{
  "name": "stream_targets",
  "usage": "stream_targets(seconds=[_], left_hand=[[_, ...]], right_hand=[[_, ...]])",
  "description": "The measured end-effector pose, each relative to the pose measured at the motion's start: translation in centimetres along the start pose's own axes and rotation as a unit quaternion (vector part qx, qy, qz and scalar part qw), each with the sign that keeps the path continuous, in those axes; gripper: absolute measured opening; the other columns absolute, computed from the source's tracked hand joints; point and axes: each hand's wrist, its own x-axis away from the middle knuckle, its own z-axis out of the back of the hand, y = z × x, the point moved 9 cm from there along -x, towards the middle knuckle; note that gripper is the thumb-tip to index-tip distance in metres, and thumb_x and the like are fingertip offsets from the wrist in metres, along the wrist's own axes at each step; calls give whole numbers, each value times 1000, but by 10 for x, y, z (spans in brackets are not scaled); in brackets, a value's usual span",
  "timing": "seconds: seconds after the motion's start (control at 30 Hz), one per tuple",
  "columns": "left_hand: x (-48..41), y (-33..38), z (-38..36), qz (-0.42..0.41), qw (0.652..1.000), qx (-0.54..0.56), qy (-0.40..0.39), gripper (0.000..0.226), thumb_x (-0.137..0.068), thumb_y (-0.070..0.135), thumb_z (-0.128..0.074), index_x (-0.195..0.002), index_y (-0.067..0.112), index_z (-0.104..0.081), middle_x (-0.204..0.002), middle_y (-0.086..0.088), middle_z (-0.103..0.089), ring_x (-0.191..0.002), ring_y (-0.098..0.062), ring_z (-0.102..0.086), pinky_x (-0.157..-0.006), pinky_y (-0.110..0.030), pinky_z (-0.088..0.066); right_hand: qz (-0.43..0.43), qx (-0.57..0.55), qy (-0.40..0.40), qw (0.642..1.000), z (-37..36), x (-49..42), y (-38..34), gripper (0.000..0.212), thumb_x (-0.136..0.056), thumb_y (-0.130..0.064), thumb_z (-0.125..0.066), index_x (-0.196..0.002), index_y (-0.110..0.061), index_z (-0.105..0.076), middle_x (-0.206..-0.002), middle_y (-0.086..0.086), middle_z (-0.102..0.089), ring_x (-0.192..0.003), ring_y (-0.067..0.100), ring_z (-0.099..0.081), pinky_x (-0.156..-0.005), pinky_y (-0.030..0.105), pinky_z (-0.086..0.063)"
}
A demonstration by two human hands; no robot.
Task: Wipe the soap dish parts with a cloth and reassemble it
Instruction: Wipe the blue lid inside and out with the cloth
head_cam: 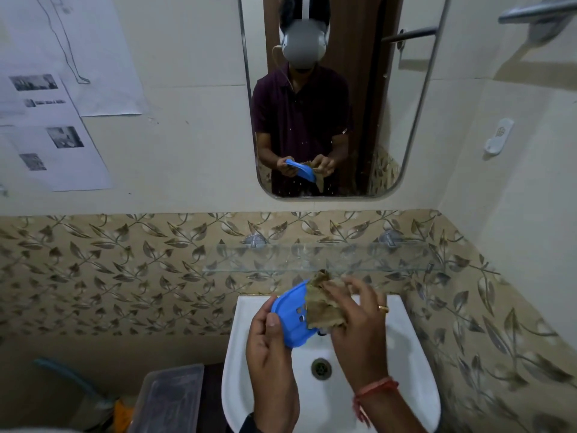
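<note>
Head view: soap dish part [292, 317] between hands.

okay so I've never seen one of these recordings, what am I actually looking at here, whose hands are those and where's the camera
There is one picture, taken by a wide-angle camera worn on a person's head, looking forward and down. No machine is involved: those are the wearer's own bare hands over a white sink. The left hand holds a blue soap dish part with small slots in it. The right hand presses a brownish cloth against it, wiping it. The mirror on the wall shows the same person from the front, wearing the headset. Below the mirror is a glass shelf, and a clear plastic box sits left of the sink.
</note>
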Motion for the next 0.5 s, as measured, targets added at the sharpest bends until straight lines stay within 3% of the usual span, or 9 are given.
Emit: stream_targets(seconds=[0.07,0.13,0.17,0.27,0.37,0.47,0.5], left_hand=[[0,-1,-3,2,1000,4,-10,55,-82,54,-64,-123,17,-62,-119,-6,-72,-109,-23,-69,-81,-30,-60],[-1,-3,-8,2,999,-20,-30,41,-95,38,-50,-126,13,-61,-123,-12,-70,-112,-26,-68,-91,-36,-58],[-1,-6,-9,1,999,-35,-37,36,-99,31,-45,-125,13,-61,-123,-13,-70,-113,-27,-67,-93,-36,-56],[-1,-8,0,-15,998,-55,-18,31,-97,31,-45,-118,21,-66,-120,-13,-71,-110,-26,-68,-85,-28,-59],[-6,1,11,-50,997,-64,19,27,-92,36,-49,-109,31,-69,-120,-8,-69,-105,-19,-69,-75,-22,-58],[-8,1,9,-50,995,-78,19,25,-92,35,-50,-108,35,-70,-121,-6,-69,-108,-19,-67,-77,-24,-57],[-6,-1,6,-40,996,-76,12,25,-92,34,-50,-109,33,-69,-121,-6,-69,-108,-20,-68,-78,-26,-58]], right_hand=[[13,-24,18,999,4,-2,-12,57,-67,19,-72,-114,-13,-81,-117,-1,-55,-103,17,-50,-92,34,-57],[63,-77,5,995,3,9,-39,36,-82,-1,-60,-109,-12,-81,-113,-5,-53,-100,4,-50,-97,11,-47],[84,-95,-13,992,1,17,-51,31,-88,-10,-57,-109,-13,-80,-114,-6,-55,-98,2,-53,-96,8,-45],[124,-94,-56,986,-6,27,-61,30,-89,-13,-57,-110,-13,-79,-111,0,-64,-96,10,-60,-93,14,-45],[38,-60,-41,997,-3,2,-17,45,-71,9,-63,-108,-10,-81,-100,7,-71,-93,14,-60,-86,13,-47],[-37,-51,-29,998,5,-15,9,45,-73,16,-73,-111,-8,-81,-100,9,-73,-90,23,-70,-83,32,-61],[-32,-55,-23,998,5,-13,3,45,-74,15,-72,-112,-8,-81,-101,8,-72,-91,22,-69,-86,30,-60]])
